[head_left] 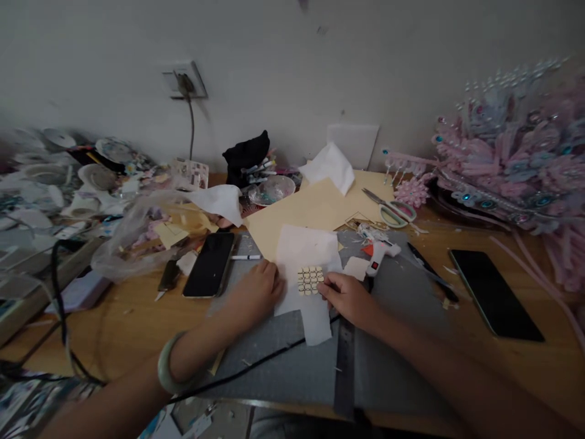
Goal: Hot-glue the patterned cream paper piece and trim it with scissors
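Left hand [256,291] flat on white paper [305,256] (fingers curled); right hand [347,297] pinches its edge.

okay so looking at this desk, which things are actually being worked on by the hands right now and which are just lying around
In use:
left hand pressing down the white paper
right hand at the small gold cut-out piece on that paper
grey cutting mat underneath

Lying about:
scissors
glue gun
phone left of the mat
second phone on the right
pink headdress
plastic bag
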Motion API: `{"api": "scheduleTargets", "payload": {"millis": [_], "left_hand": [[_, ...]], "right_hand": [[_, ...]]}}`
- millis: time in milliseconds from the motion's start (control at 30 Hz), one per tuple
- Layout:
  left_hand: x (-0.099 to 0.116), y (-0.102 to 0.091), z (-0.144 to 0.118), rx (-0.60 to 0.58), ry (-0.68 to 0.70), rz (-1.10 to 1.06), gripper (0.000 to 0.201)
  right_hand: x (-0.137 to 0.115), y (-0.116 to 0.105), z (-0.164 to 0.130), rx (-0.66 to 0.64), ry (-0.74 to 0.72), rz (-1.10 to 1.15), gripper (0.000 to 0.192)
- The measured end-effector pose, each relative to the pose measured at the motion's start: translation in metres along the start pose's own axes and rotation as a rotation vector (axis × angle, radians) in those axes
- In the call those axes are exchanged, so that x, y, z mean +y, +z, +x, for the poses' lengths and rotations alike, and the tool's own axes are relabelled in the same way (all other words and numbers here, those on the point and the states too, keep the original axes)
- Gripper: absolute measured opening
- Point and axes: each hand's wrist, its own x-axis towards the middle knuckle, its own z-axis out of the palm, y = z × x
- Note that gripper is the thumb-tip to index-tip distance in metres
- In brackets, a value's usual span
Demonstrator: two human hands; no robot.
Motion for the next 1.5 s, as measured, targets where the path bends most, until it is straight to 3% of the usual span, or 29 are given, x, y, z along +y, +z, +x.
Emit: {"api": "scheduleTargets", "payload": {"millis": [133,367,500,600,700,800,867,967,1133,1200,1367,1500], "left_hand": [[0.002,-0.002,-0.003,0.057,-0.072,0.108,0.033],[0.007,0.000,0.000,0.028,-0.046,-0.163,0.019],[0.004,0.003,0.003,0.063,-0.126,-0.486,0.015],[0.004,0.005,0.005,0.120,-0.078,-0.819,0.013],[0.008,0.004,0.003,0.009,-0.049,-1.154,0.029],[0.014,-0.002,-0.004,-0.155,-0.172,-1.360,0.046],[0.017,-0.006,-0.007,-0.162,-0.284,-1.528,0.061],[0.019,-0.010,-0.008,-0.121,-0.351,-1.722,0.062],[0.024,-0.009,0.006,-0.187,-0.322,-1.835,0.052],[0.029,-0.007,0.013,-0.184,-0.278,-1.879,0.053],[0.029,0.001,0.023,-0.186,-0.150,-1.942,0.072],[0.018,0.006,0.023,-0.248,-0.110,-1.949,0.072]], "right_hand": [[-0.001,0.000,0.001,0.003,-0.013,-0.053,0.023],[-0.003,0.000,0.001,0.003,-0.043,-0.116,0.023],[-0.002,0.001,0.001,0.007,-0.045,-0.101,0.022],[0.000,0.001,0.002,0.005,-0.028,-0.080,0.023],[0.001,0.001,0.002,-0.014,0.006,-0.020,0.022],[0.002,0.001,0.002,-0.018,0.040,0.041,0.022],[0.003,0.000,0.002,-0.019,0.055,0.085,0.023],[0.001,-0.001,0.002,-0.011,0.070,0.188,0.025],[-0.014,-0.001,0.005,0.163,0.093,0.495,0.026],[-0.020,0.001,0.007,0.164,0.100,0.558,0.027],[-0.015,0.010,0.009,0.088,0.125,0.454,0.026],[-0.007,0.012,0.009,0.049,0.127,0.328,0.025]]}}
